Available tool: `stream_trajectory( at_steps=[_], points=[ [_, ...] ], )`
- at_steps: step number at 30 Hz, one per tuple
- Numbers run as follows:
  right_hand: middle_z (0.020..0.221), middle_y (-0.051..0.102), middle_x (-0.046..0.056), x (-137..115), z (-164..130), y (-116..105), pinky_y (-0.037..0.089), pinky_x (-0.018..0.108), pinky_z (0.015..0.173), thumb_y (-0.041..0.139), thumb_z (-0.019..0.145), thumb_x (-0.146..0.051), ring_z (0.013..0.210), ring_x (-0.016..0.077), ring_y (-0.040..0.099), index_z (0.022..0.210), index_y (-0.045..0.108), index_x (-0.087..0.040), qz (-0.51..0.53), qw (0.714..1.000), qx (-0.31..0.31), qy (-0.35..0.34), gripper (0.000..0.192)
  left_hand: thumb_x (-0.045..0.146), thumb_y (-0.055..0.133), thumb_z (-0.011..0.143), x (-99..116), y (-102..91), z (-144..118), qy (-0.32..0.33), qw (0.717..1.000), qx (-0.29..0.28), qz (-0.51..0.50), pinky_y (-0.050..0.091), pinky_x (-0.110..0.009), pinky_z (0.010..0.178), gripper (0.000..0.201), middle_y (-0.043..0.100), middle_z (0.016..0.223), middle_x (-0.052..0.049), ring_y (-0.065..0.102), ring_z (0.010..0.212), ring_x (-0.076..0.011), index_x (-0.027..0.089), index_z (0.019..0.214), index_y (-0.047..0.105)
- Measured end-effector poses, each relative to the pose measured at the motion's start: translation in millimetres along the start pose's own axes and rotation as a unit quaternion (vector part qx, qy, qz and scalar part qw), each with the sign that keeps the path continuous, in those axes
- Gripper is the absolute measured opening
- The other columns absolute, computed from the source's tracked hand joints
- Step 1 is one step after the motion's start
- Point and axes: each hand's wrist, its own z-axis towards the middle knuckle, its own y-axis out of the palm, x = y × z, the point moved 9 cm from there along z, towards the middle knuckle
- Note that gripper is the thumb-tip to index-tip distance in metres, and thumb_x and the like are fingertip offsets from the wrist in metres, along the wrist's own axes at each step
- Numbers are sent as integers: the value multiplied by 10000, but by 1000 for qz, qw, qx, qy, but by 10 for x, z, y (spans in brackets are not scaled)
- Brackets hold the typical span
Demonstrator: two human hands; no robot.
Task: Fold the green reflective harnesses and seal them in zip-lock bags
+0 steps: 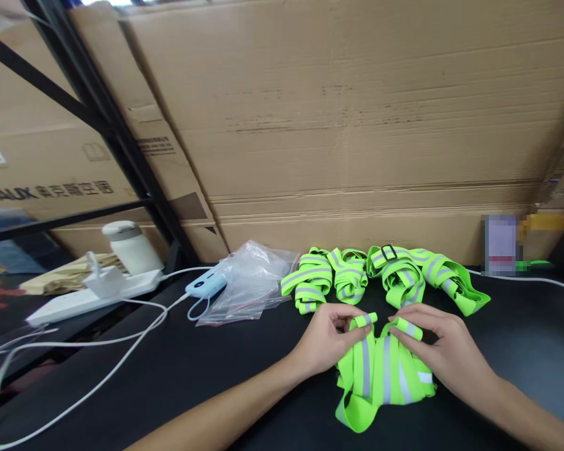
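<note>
A bundle of neon-green reflective strap (386,369) with silver stripes lies in loose folds on the black table. My left hand (331,338) pinches one end of the strap between thumb and fingers at the bundle's upper left. At its upper right, my right hand (444,341) pinches another end of the same green band. The two held ends stand a little apart, raised above the folds. Just behind my hands sit several more bundled straps: one reflective strap bundle (313,275) at the left, another (397,275) with a black buckle (388,252) on top.
Clear plastic bags (254,282) and a light-blue power bank (207,283) lie left of the bundles. Further left are a white power strip (96,297), a white bottle (131,247) and looping white cable (89,394). Cardboard (348,125) walls the back; a black metal frame (108,119) stands left.
</note>
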Motion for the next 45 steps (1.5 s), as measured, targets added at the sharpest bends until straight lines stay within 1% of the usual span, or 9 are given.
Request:
stream_trajectory(
  at_steps=[9,13,16,22,31,37,39,42,45],
  points=[
    [1205,729,120,-458,-239,234,603,432,876,764,839,-476,1040,310,711,1263,664,-183,-218,943,-46,-249,525,398,724,847,192,-87,-5,80,990,37,113,457,-233,566,262,697,876,-77,586,690,-143,151,884,804],
    [1206,726,131,-367,-210,216,606,432,869,661,926,-503,1000,294,726,1289,608,-162,-226,934,-32,-275,500,380,685,901,511,-46,-95,186,966,-23,175,555,-359,824,257,700,988,-96,663,893,-202,178,1034,770],
    [1191,731,126,-308,-192,165,610,407,850,624,956,-491,988,279,730,1288,571,-173,-215,935,-13,-283,463,491,775,802,680,81,-255,265,933,-94,224,544,-431,948,627,654,1189,-149,651,1050,-259,175,1321,623],
    [1125,734,113,-222,-140,126,610,363,786,640,942,-457,946,256,729,1203,555,-200,-209,946,4,-249,375,485,775,816,629,175,-344,328,874,-97,345,541,-448,969,744,596,1253,-165,595,1146,-277,227,1447,477],
    [1403,563,244,-292,-174,327,530,587,936,711,765,-540,1205,436,595,1569,314,-118,-318,898,-34,-301,990,536,812,756,437,91,-158,268,923,-67,267,542,-421,960,662,660,1148,-125,641,1075,-262,181,1276,606],
    [1403,589,195,-177,-88,362,591,550,848,716,843,-521,1124,396,661,1486,476,-199,-353,881,-15,-315,758,591,886,594,244,-43,-64,167,967,-10,192,575,-385,897,785,674,1116,-104,702,1038,-269,207,1129,458],
    [1410,593,177,-193,-91,390,607,533,810,696,880,-477,1086,381,677,1435,532,-185,-370,866,-24,-336,649,607,830,681,322,-4,-90,218,947,-12,238,582,-347,853,702,687,1084,-101,718,981,-247,198,1126,474],
    [1395,619,138,-241,-142,418,615,506,795,657,916,-397,1023,350,700,1388,571,-162,-382,844,-39,-374,535,606,702,824,567,52,-205,373,862,-33,343,573,-310,774,541,721,973,-87,721,854,-219,178,1113,541],
    [1366,649,99,-271,-179,389,613,474,795,614,938,-354,1008,324,709,1376,579,-160,-381,838,-37,-388,480,503,545,943,746,-246,-230,447,784,3,431,544,-326,738,364,715,894,-91,684,814,-219,158,1044,600]
  ],
)
